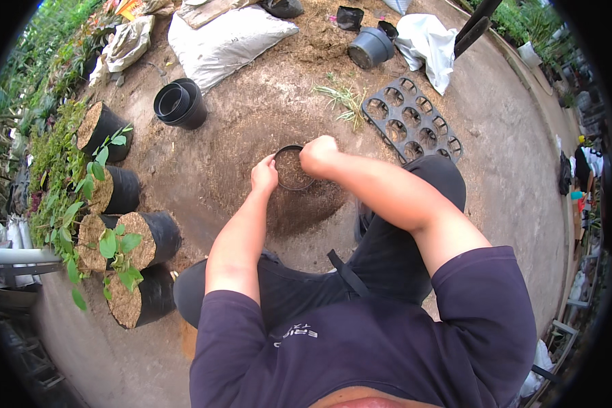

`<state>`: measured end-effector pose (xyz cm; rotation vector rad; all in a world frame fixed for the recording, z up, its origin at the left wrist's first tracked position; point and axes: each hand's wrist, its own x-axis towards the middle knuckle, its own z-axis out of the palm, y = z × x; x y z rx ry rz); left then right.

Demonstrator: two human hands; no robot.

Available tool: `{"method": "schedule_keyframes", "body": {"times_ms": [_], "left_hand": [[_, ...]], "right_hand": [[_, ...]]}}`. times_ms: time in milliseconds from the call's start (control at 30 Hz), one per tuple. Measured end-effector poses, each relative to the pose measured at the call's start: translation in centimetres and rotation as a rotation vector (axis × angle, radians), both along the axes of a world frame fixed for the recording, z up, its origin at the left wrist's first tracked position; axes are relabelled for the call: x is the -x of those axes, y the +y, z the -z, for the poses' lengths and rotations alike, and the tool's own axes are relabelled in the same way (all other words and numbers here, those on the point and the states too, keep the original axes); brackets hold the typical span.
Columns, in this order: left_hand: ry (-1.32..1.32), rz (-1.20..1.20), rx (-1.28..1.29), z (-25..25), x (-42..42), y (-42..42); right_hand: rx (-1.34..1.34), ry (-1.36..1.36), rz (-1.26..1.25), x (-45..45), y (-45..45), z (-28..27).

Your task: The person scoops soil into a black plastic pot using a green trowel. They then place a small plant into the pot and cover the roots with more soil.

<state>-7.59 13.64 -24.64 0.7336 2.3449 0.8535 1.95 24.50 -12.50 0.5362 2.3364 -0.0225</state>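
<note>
A round black plastic pot [294, 187], filled with brown fibrous potting mix [291, 166], is on the ground in front of me. My left hand [264, 174] grips its left rim, with the thumb at the top edge. At the pot's right rim is my right hand [318, 155], its fingers curled; what they hold, if anything, is hidden. Dark, loose soil [306, 209] lies around the pot. Cut green stems [348, 102] rest on the ground beyond my right hand.
Nested black pots [196, 109] stand upper left, below a white sack [224, 43]. Several filled black grow bags [160, 239], some with leafy plants, line the left. A black pot tray [413, 117] lies beyond my right knee. A grey pot [371, 47] and white bag [428, 46] are farther back.
</note>
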Motion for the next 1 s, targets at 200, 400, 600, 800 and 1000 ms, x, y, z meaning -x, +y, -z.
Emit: {"method": "schedule_keyframes", "body": {"times_ms": [200, 400, 600, 800, 1000], "left_hand": [[-0.030, -0.024, 0.021, -0.3, -0.1, 0.0], [0.070, 0.045, -0.028, 2.0, 0.8, -0.3], [-0.162, -0.021, -0.018, 1.5, 0.5, 0.2], [-0.281, -0.054, -0.016, -0.7, 0.0, -0.1], [-0.349, -0.078, 0.021, -1.4, -0.5, 0.2]], "right_hand": [[0.119, -0.095, 0.107, -1.9, 2.3, -2.9], [0.262, -0.067, 0.174, -3.6, 4.4, -1.5], [0.456, -0.016, 0.415, -5.0, 5.5, 0.1], [0.549, -0.028, 0.688, -5.1, 5.7, -0.5], [0.691, -0.163, 0.801, -4.8, 6.1, -1.2]]}}
